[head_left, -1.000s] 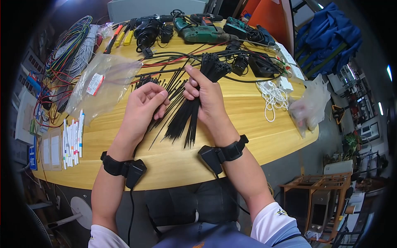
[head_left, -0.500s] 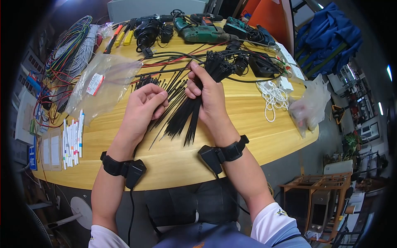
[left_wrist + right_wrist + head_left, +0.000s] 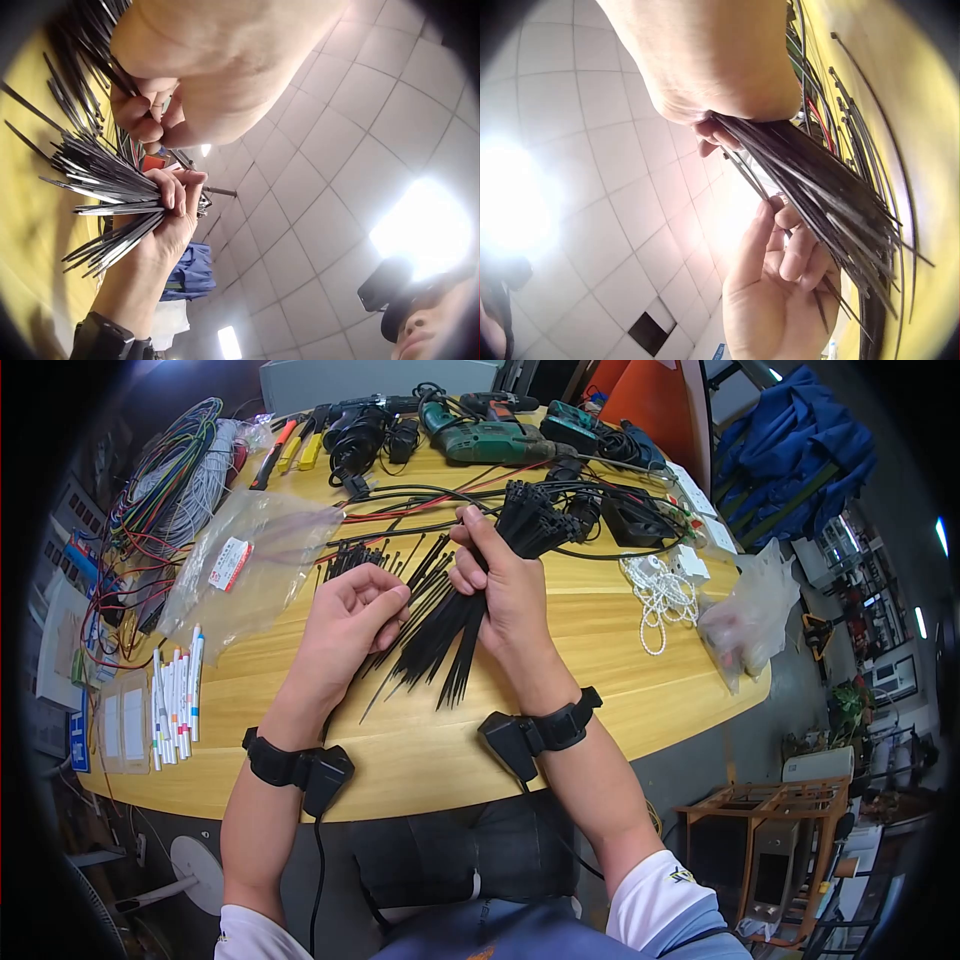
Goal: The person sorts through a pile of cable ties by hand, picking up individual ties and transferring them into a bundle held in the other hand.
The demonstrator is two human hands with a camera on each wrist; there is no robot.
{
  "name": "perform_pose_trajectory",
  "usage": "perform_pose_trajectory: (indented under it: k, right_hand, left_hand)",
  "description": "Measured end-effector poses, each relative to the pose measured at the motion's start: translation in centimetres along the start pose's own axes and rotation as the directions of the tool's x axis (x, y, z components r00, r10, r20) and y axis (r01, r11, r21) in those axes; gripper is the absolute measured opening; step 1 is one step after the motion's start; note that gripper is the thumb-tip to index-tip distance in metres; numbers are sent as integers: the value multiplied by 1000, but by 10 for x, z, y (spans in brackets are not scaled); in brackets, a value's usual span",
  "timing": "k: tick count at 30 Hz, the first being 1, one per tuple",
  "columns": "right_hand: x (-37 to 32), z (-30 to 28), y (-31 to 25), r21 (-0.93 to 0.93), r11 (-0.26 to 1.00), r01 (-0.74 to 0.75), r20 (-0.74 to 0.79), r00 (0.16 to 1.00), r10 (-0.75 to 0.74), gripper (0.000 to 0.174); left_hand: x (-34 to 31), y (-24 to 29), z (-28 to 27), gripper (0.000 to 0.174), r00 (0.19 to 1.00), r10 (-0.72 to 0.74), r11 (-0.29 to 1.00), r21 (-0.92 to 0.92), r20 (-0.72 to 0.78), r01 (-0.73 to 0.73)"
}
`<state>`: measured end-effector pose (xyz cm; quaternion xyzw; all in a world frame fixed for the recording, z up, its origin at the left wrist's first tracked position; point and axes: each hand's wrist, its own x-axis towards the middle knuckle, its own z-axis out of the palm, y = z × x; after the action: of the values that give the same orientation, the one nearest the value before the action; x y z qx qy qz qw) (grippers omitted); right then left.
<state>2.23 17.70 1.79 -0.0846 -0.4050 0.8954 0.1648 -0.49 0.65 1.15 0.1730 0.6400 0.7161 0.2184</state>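
My right hand (image 3: 508, 595) grips a thick bundle of black cable ties (image 3: 535, 525), thumb along the top. Their heads fan out beyond the fist and the thin tails spread down toward the table. Left of it, my left hand (image 3: 350, 618) is held with curled fingers; in the right wrist view, thumb and forefinger of this left hand (image 3: 769, 285) pinch a few thin ties whose tails come out below the palm. More loose cable ties (image 3: 345, 555) lie on the table behind the hands. The left wrist view shows the bundle's tails (image 3: 105, 176) pointing away from the right fist.
A clear plastic bag (image 3: 265, 550) and several markers (image 3: 172, 705) lie at left, near coiled wires (image 3: 165, 490). Power drills (image 3: 490, 445) and black cables stand at the back. White beaded cord (image 3: 660, 595) and another plastic bag (image 3: 750, 615) are on the right.
The right hand has tilted and shifted slightly right, carrying the bundle's heads right and a little lower. The left hand has barely moved.
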Motion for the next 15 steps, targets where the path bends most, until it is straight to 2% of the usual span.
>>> perform_pose_trajectory:
  k: [5,9,15]
  right_hand:
    - [-2,0,-2,-6,1000,-15,-15,1000,15,18]
    - [-4,4,-3,-38,998,-40,-24,999,40,17]
    - [-8,7,0,-109,991,-79,84,992,89,16]
  left_hand:
    - [2,-3,-2,10,999,32,999,-8,30,-32]
    - [2,-2,-1,12,999,34,996,-84,4,-34]
    - [1,-1,-1,12,1000,30,994,-107,-4,-30]
